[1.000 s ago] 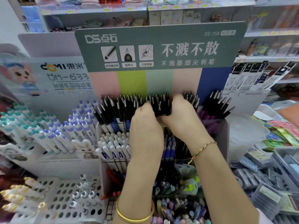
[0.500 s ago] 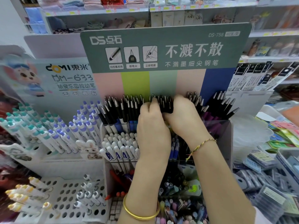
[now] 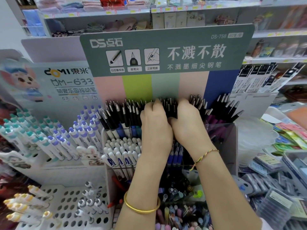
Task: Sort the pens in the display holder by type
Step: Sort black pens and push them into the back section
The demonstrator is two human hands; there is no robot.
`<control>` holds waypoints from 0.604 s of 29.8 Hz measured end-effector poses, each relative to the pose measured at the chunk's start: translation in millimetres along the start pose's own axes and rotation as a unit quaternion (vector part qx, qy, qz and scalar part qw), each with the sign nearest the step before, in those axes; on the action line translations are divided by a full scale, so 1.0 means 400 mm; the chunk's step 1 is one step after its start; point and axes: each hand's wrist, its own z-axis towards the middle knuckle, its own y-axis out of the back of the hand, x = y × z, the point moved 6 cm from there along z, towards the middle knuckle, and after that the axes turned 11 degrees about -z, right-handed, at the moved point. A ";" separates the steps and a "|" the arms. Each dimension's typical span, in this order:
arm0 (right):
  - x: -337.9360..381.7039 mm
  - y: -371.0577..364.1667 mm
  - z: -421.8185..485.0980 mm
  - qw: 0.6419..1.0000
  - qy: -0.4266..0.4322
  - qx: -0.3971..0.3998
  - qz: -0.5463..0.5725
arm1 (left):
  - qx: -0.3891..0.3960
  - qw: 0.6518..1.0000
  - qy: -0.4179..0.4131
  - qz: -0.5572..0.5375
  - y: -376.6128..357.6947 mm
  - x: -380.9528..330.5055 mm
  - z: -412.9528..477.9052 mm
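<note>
Leftward, white-and-purple pens (image 3: 83,131) in a neighbouring rack. In the far row of the display holder (image 3: 233,140), left hand (image 3: 156,130) curled round a bundle of black pens (image 3: 167,107); touching it, right hand (image 3: 187,128) gripping the same bundle. Farther right, purple-barrelled pens (image 3: 215,122) leaning to the right.

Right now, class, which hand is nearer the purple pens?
Right. The right hand sits just left of the purple pens; the left hand lies farther left, beyond it.

Folded towels (image 3: 93,5) lie on a shelf (image 3: 99,14); clear packets (image 3: 265,161) lie right.
</note>
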 end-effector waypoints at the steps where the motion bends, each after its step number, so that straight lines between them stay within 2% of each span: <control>1: -0.001 -0.003 -0.001 1.000 -0.002 0.000 0.004 | 0.000 1.000 -0.003 -0.002 -0.001 0.001 0.002; 7: -0.001 0.016 0.000 0.999 -0.018 -0.034 0.036 | -0.014 0.999 -0.027 -0.027 0.015 -0.018 0.024; 10: 0.007 0.015 -0.016 0.999 -0.012 -0.025 0.023 | -0.001 0.999 -0.024 -0.023 0.008 -0.006 0.026; 18: 0.022 0.042 -0.034 0.993 0.048 -0.108 -0.022 | -0.009 0.999 -0.030 0.011 0.001 0.009 0.013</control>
